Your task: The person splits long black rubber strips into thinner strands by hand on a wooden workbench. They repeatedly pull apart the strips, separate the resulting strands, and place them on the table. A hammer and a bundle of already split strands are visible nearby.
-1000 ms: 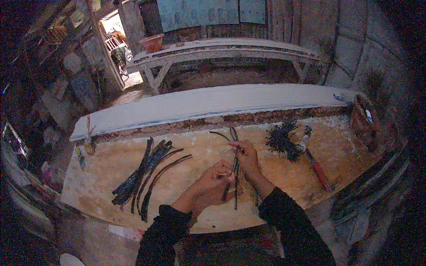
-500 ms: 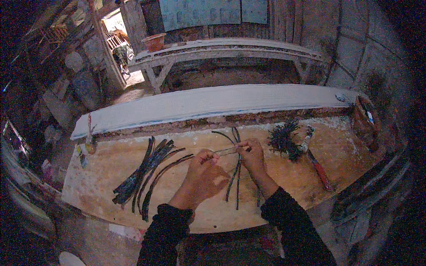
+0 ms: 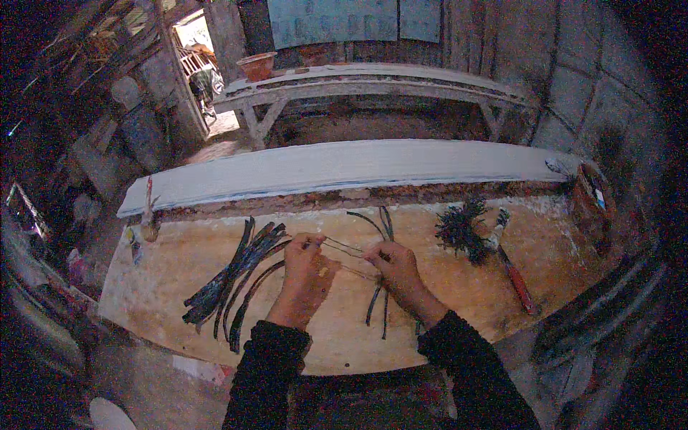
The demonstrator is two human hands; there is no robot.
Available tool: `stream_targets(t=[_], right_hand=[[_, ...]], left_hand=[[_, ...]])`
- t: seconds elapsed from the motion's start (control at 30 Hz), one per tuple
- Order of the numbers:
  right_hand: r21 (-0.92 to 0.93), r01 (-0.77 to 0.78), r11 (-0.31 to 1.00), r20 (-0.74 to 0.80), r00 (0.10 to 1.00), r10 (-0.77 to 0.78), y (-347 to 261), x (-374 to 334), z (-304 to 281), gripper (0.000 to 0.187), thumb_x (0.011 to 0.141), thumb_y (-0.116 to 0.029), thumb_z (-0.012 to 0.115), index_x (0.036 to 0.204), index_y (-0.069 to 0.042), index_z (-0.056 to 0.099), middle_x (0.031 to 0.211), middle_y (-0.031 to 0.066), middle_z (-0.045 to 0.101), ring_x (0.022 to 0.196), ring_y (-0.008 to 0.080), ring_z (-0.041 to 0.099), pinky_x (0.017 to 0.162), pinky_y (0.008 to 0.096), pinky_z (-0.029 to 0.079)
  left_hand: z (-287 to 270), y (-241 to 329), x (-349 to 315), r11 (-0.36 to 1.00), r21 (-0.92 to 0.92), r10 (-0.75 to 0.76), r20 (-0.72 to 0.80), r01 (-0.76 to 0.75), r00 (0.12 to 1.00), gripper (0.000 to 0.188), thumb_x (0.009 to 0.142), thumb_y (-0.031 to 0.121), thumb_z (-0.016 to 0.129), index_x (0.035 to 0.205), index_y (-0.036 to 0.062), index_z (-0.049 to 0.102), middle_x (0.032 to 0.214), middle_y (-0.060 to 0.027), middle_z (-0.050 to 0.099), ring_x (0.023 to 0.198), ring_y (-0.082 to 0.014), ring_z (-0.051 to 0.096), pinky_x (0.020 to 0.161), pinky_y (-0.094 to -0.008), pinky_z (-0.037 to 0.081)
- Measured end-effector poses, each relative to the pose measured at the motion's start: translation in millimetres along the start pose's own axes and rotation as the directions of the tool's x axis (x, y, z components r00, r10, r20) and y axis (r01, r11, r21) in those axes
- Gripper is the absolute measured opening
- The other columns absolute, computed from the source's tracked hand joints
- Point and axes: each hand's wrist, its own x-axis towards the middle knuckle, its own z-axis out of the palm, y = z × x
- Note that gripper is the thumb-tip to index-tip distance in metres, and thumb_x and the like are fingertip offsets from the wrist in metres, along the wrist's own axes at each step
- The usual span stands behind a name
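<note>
The left hand [image 3: 302, 276] and the right hand [image 3: 398, 269] are held apart, their fingers [image 3: 313, 241] pinched; both forearms [image 3: 269, 365] are stretched forward, covered by dark sleeves [image 3: 476, 365].

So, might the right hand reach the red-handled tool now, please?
Probably yes: the right hand could pass on the near side of the dark tuft to the red-handled tool, but it holds a thin strand.

FREE: tabletop [image 3: 344, 333] between forearms [image 3: 276, 362] at near middle; bare wood from right hand [image 3: 398, 271] to red-handled tool [image 3: 517, 281] | BLOCKED left: dark strip bundle [image 3: 239, 264] beside left hand [image 3: 302, 264] | BLOCKED centre: thin strand [image 3: 345, 249] spanning gap between 2 hands | BLOCKED right: dark clump [image 3: 464, 228] beside tool | BLOCKED far: raised white ledge [image 3: 358, 163]
</note>
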Motion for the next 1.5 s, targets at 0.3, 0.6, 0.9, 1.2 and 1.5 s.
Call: stream_targets(t=[0.3,0.6,0.9,1.2,1.5], right_hand=[[-0.362,0.527,0.769,0.183,0.849,-0.496,4.2,-12.4,25.1,0.026,0.087,-0.023,0.063,0.071,-0.003,0.058,0.07,0.0118,0.055,0.064,0.0305,0.057,0.061,0.0403,0.044],[-0.234,0.333,0.913,0.285,0.922,-0.263,-25.6,-13.8,-0.2,0.024,0.092,-0.026,0.055,0.083,-0.005,0.061,0.079,0.0147,0.06,0.077,0.0371,0.06,0.071,0.0456,0.048],[-0.521,-0.035,0.853,-0.158,0.986,-0.056,30.6,31.2,-28.9,0.038,0.078,-0.032,0.072,0.104,-0.006,0.06,0.08,0.0109,0.065,0.076,0.0275,0.064,0.07,0.0388,0.049],[-0.414,-0.14,0.899,-0.204,0.977,0.058,37.8,34.8,-20.9,0.027,0.08,-0.014,0.065,0.106,-0.007,0.057,0.077,0.008,0.064,0.071,0.021,0.063,0.066,0.0343,0.05],[0.107,0.136,0.985,-0.205,0.972,-0.112,29.0,29.9,-7.2,0.035,0.078,0.0,0.064,0.109,-0.007,0.05,0.086,0.0041,0.055,0.073,0.0137,0.058,0.065,0.0277,0.049]], left_hand=[[-2.8,-15.2,27.6,0.981,-0.18,-0.096,-0.127,0.072,0.987,0.01,0.089,0.015,0.061,0.089,0.0121,0.052,0.086,-0.0018,0.047,0.061,-0.0144,0.049,0.047,-0.031,0.045],[-26.8,-45.6,40.6,0.951,0.16,0.279,-0.065,-0.266,0.958,0.007,0.091,0.011,0.056,0.093,0.0113,0.049,0.082,-0.003,0.045,0.06,-0.0127,0.044,0.05,-0.0286,0.043],[-13.4,-23.8,35.5,1.0,-0.002,0.019,-0.225,-0.02,0.974,0.008,0.094,0.014,0.057,0.09,0.0109,0.05,0.065,0.0009,0.04,0.047,-0.0087,0.038,0.038,-0.0258,0.034],[-27.9,-42.8,37.9,0.989,0.119,0.094,-0.018,-0.091,0.995,0.015,0.092,0.011,0.058,0.106,0.0074,0.052,0.09,-0.0035,0.049,0.062,-0.0127,0.049,0.049,-0.0304,0.045],[-24.3,-60.2,49.7,0.354,0.75,0.57,0.301,-0.559,0.764,0.051,0.077,0.009,0.071,0.126,0.0149,0.057,0.136,-0.0112,0.039,0.111,-0.0289,0.048,0.088,-0.0425,0.043]])
